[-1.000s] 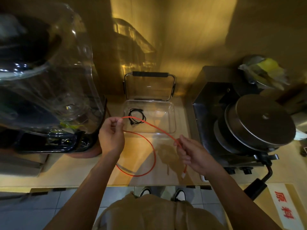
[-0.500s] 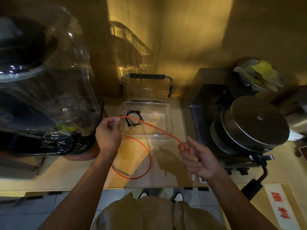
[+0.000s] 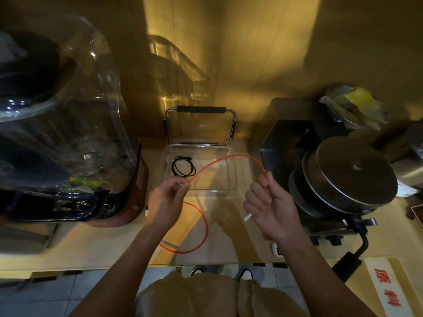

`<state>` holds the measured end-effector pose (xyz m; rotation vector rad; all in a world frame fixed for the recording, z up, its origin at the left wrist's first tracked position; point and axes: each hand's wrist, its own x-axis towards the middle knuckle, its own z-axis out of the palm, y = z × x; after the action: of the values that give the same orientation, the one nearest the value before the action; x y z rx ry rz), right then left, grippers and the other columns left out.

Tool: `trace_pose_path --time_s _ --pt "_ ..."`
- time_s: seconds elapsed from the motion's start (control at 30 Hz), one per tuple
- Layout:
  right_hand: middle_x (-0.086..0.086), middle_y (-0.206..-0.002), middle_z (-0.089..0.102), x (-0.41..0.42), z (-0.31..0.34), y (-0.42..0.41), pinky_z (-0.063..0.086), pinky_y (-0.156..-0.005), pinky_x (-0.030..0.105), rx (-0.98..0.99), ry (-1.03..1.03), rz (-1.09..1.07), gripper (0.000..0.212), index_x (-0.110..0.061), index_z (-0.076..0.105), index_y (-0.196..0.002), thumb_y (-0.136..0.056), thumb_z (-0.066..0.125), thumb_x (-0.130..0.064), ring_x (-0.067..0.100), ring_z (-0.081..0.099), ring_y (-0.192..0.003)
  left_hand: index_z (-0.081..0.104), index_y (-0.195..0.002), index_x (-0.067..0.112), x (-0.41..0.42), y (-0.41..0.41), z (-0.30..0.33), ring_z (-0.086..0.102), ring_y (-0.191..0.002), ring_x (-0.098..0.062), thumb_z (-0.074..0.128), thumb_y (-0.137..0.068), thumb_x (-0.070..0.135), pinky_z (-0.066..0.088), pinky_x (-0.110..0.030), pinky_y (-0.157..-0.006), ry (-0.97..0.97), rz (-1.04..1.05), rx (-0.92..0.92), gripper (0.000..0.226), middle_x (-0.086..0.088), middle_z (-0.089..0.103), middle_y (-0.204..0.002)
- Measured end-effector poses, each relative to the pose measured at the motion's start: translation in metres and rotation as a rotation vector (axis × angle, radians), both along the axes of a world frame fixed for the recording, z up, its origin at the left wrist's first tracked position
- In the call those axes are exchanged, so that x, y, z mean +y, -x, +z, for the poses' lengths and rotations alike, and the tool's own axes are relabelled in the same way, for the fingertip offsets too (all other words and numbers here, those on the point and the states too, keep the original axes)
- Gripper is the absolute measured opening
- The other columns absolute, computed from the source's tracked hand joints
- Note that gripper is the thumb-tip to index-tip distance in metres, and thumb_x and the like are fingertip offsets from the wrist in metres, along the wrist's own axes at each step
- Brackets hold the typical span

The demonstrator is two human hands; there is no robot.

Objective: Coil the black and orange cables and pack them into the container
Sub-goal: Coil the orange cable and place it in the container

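Orange cable (image 3: 225,159): one length arches in the air between your two hands, over the near half of the container; a second length hangs from your left hand in a loop (image 3: 201,227) down to the counter (image 3: 96,243); a white plug (image 3: 247,218) sticks out below your right palm

Left hand (image 3: 166,203): raised just near of the container's near-left corner, fingertips pressed together, pinching the orange cable where arch and loop meet

Right hand (image 3: 271,209): raised at the container's near-right side, fingers curled round the other end of the arch

Black cable (image 3: 183,166): already coiled, lying inside the container in its far-left part

Container (image 3: 231,177): clear, rectangular, on the counter at centre, far of your hands; its lid (image 3: 200,124) with a black handle stands open, upright along the far edge

Large clear dome on a dark base (image 3: 68,124): left of the container

Dark metal machine with a round plate (image 3: 348,172): right of the container, close to your right hand

Red-lettered label (image 3: 386,287): on the counter at near right
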<state>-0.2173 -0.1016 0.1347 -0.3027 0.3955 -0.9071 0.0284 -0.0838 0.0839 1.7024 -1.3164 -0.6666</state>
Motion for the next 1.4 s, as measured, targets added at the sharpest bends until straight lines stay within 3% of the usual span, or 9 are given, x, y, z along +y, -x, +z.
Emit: trace_pose_path --time_s 0.23,0.47,0.7,0.9,1.03,1.1,1.2,1.3,1.4 --pt "-0.001 -0.063 0.045 -0.008 0.009 -0.014 0.036 -0.057 0.024 0.196 0.094 -0.165 0.027 -0.014 0.054 -0.087 -0.1 0.037 -0.03 0.011 0.04 -0.055 0.07 -0.09 0.021 0.005 0.013 0.008 0.061 -0.076 -0.005 0.056 -0.094 0.031 0.048 -0.026 -0.07 0.117 -0.387 -0.222 0.018 0.009 0.066 -0.082" --pt "0.007 -0.073 0.049 -0.01 0.014 -0.025 0.031 -0.063 0.031 0.537 0.189 -0.227 0.027 -0.01 0.05 -0.092 -0.106 0.03 -0.022 0.017 0.042 -0.063 0.069 -0.096 0.027 0.003 0.024 0.027 0.059 -0.079 -0.012 0.039 -0.095 0.047 0.05 -0.031 -0.068 0.036 -0.645 -0.381 0.035 0.009 0.06 -0.086" --pt "-0.002 -0.07 0.06 -0.007 0.008 -0.031 0.039 -0.059 0.022 1.059 0.445 -0.077 0.035 -0.004 0.056 -0.093 -0.106 0.032 -0.025 0.013 0.046 -0.063 0.069 -0.091 0.026 -0.003 0.031 0.043 0.049 -0.08 -0.009 0.04 -0.095 0.046 0.034 -0.02 -0.068 0.115 -0.795 -0.455 0.035 0.01 0.056 -0.081" --pt "0.002 -0.07 0.055 0.003 0.001 -0.037 0.043 -0.066 0.028 1.23 0.567 0.08 0.037 -0.003 0.057 -0.09 -0.106 0.034 -0.026 0.015 0.051 -0.068 0.061 -0.092 0.031 -0.006 0.037 0.053 0.043 -0.078 -0.004 0.043 -0.096 0.043 0.045 -0.027 -0.067 0.135 -0.839 -0.331 0.023 0.02 0.043 -0.081" --pt "0.001 -0.057 0.049 0.011 0.002 -0.041 0.041 -0.061 0.021 1.204 0.602 0.169 0.053 -0.015 0.053 -0.069 -0.105 0.021 -0.039 0.009 0.048 -0.056 0.065 -0.081 0.028 -0.005 0.036 0.054 0.051 -0.076 0.003 0.042 -0.096 0.05 0.045 -0.021 -0.07 0.139 -0.767 -0.266 0.035 0.021 0.054 -0.078" --pt "-0.007 -0.053 0.043 0.013 0.007 -0.041 0.037 -0.057 0.017 1.194 0.561 0.211 0.059 -0.022 0.052 -0.064 -0.103 0.014 -0.043 0.005 0.042 -0.051 0.064 -0.078 0.03 -0.006 0.036 0.056 0.057 -0.068 0.0 0.05 -0.093 0.05 0.048 -0.023 -0.064 0.142 -0.722 -0.228 0.029 0.016 0.061 -0.074" --pt "-0.008 -0.049 0.039 0.012 0.011 -0.038 0.036 -0.054 0.015 1.119 0.477 0.236 0.061 -0.018 0.054 -0.067 -0.102 0.014 -0.048 0.004 0.038 -0.047 0.054 -0.068 0.038 -0.009 0.035 0.058 0.051 -0.054 0.0 0.063 -0.085 0.05 0.04 -0.018 -0.053 0.133 -0.656 -0.164 0.023 0.019 0.054 -0.06" --pt "-0.006 -0.046 0.032 0.009 0.01 -0.03 0.027 -0.047 0.023 0.802 0.361 0.259 0.055 -0.014 0.049 -0.064 -0.095 0.042 -0.059 0.011 0.027 -0.042 0.049 -0.065 0.038 -0.014 0.028 0.057 0.04 -0.05 -0.003 0.068 -0.078 0.053 0.036 -0.025 -0.05 0.061 -0.579 -0.036 0.028 0.012 0.044 -0.054" --pt "-0.006 -0.042 0.025 0.004 0.005 -0.016 0.018 -0.043 0.026 0.398 0.187 0.226 0.05 -0.016 0.044 -0.06 -0.089 0.06 -0.053 0.013 0.017 -0.039 0.057 -0.07 0.026 -0.015 0.017 0.061 0.038 -0.052 -0.011 0.074 -0.08 0.04 0.036 -0.026 -0.05 -0.027 -0.587 0.197 0.024 0.002 0.041 -0.058"
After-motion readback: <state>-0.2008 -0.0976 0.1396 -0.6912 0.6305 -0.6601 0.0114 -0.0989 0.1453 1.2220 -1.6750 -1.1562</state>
